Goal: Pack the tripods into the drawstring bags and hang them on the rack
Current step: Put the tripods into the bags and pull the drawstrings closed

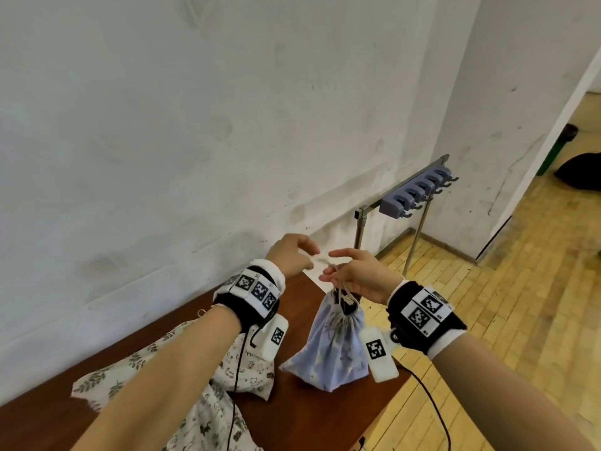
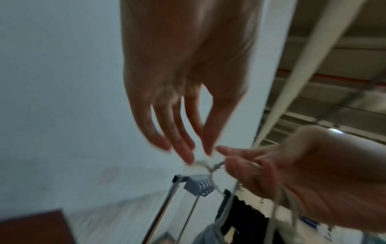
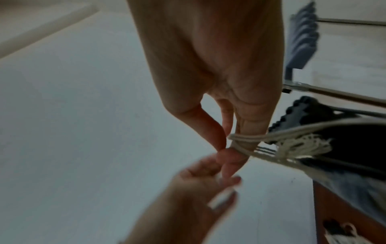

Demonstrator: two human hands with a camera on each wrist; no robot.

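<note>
A pale blue drawstring bag [image 1: 330, 348] hangs from my right hand [image 1: 328, 266] with its bottom on the brown table [image 1: 312, 415]. A black tripod [image 1: 348, 308] pokes out of its gathered mouth. The white drawstring [image 3: 243, 139] is wound round the fingers [image 3: 248, 132] of my right hand. My left hand [image 1: 310, 258] pinches the cord's loose end [image 2: 201, 165] just left of the right hand. The grey hook rack [image 1: 414, 195] stands beyond the table's far end, with nothing hanging on it.
Two more cloth bags lie on the table under my left forearm, one leaf-printed [image 1: 107, 379], one white with small animals [image 1: 227, 375]. A white wall runs along the table's left side. Wooden floor [image 1: 487, 320] spreads to the right, with a dark object [image 1: 582, 172] far off.
</note>
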